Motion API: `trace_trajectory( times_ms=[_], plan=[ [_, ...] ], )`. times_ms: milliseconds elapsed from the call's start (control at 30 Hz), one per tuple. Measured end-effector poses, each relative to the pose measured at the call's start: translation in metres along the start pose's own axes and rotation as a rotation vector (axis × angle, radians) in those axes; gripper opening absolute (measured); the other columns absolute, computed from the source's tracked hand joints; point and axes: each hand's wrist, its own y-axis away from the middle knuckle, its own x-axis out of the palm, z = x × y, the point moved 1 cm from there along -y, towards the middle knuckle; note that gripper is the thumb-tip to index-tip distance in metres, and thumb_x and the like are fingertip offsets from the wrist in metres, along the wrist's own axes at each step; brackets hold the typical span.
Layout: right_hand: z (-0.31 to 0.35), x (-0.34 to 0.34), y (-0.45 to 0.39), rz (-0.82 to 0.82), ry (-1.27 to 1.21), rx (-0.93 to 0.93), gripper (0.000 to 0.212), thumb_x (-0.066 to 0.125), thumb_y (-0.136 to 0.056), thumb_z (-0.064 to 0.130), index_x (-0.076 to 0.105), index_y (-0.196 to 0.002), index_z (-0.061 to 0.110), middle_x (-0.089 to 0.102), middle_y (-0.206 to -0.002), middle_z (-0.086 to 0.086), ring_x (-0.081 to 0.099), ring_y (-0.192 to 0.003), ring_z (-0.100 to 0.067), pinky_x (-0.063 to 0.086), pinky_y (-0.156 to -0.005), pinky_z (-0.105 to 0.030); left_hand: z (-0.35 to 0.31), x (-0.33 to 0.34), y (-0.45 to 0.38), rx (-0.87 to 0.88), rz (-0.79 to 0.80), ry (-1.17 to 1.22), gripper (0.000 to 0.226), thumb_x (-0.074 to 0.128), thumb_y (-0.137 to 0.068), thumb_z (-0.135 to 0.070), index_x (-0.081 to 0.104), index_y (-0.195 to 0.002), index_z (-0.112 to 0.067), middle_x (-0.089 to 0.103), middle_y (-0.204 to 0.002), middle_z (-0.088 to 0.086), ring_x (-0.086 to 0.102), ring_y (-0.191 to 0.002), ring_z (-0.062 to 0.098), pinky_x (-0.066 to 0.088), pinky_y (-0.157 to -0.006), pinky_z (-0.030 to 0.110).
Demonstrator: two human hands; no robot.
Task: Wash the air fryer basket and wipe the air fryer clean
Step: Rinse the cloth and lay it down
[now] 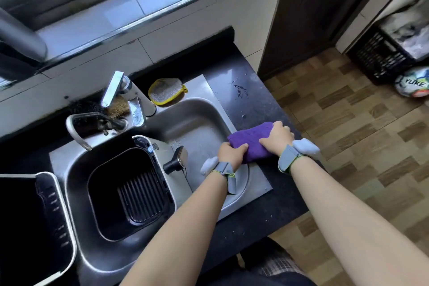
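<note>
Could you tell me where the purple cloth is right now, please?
In the head view, the purple cloth sits right of centre at the sink's right rim, gripped by the left hand and right hand.

the dark countertop (253, 100) carries a steel sink (199, 90), a yellow-edged scrubber (166, 90) and water drops (239, 90).

A cloth (251, 141) is gripped at both ends, left hand (229, 152) on the near-left end and right hand (276, 138) on the far-right one, right over the sink's (197, 109) right rim. Left of the grip, the air fryer basket (130, 190) is sat inside the sink, handle (177, 161) pointed toward the cloth. Further left, the air fryer (34, 223) is parked on the counter. Behind and left of the grip the tap (120, 90) is found, with a scrub pad (166, 90) just to its right. The counter (243, 90) runs behind the grip.
</note>
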Motion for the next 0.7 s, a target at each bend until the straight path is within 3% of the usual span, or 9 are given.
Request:
trace_trajectory(
  times_ms=[133,300,400,533,700],
  plan=[
    [0.026,-0.009,-0.011,-0.064,-0.125,-0.140,0.055,0.058,-0.084,0.019,0.043,-0.136,0.011,0.050,-0.134,-0.017,0.048,-0.122,-0.036,0.041,-0.099,-0.036,-0.020,-0.007,-0.012,0.015,-0.149,0.157,0.032,0.062,-0.084,-0.017,0.053,-0.111,-0.003,0.061,-0.100,0.009,0.057,-0.089,0.021,0.047,-0.081,0.030],
    [0.109,-0.041,-0.040,-0.292,-0.320,-0.351,0.056,0.060,-0.086,0.018,0.042,-0.138,0.013,0.050,-0.136,-0.014,0.044,-0.126,-0.033,0.037,-0.102,-0.036,-0.091,-0.047,-0.044,0.213,-0.392,0.163,0.038,0.060,-0.087,-0.029,0.055,-0.118,-0.008,0.063,-0.115,0.007,0.059,-0.105,0.025,0.042,-0.085,0.026],
    [0.148,-0.054,-0.060,-0.346,-0.392,-0.464,0.062,0.057,-0.087,0.010,0.035,-0.144,0.018,0.041,-0.144,-0.011,0.037,-0.132,-0.030,0.029,-0.108,-0.034,-0.124,-0.064,-0.068,0.278,-0.355,0.208,0.047,0.055,-0.090,-0.031,0.049,-0.131,-0.009,0.059,-0.126,0.009,0.055,-0.115,0.025,0.042,-0.098,0.032],
    [0.170,-0.033,-0.080,-0.171,0.029,-0.411,0.066,0.054,-0.087,0.011,0.030,-0.145,0.033,0.011,-0.159,0.000,0.022,-0.137,-0.032,0.022,-0.111,-0.042,-0.129,-0.062,-0.085,0.302,-0.294,-0.160,0.070,0.049,-0.090,-0.013,0.014,-0.150,-0.013,0.013,-0.157,0.011,0.020,-0.142,0.027,0.025,-0.111,0.034],
    [0.168,-0.009,-0.089,-0.045,0.260,-0.423,0.074,0.049,-0.089,0.016,0.011,-0.150,0.036,-0.012,-0.159,0.001,-0.002,-0.145,-0.032,0.014,-0.116,-0.047,-0.110,-0.063,-0.097,0.386,-0.143,-0.560,0.063,0.042,-0.091,-0.013,0.019,-0.150,-0.021,-0.012,-0.159,0.001,0.006,-0.146,0.019,0.026,-0.113,0.034]
  ],
)
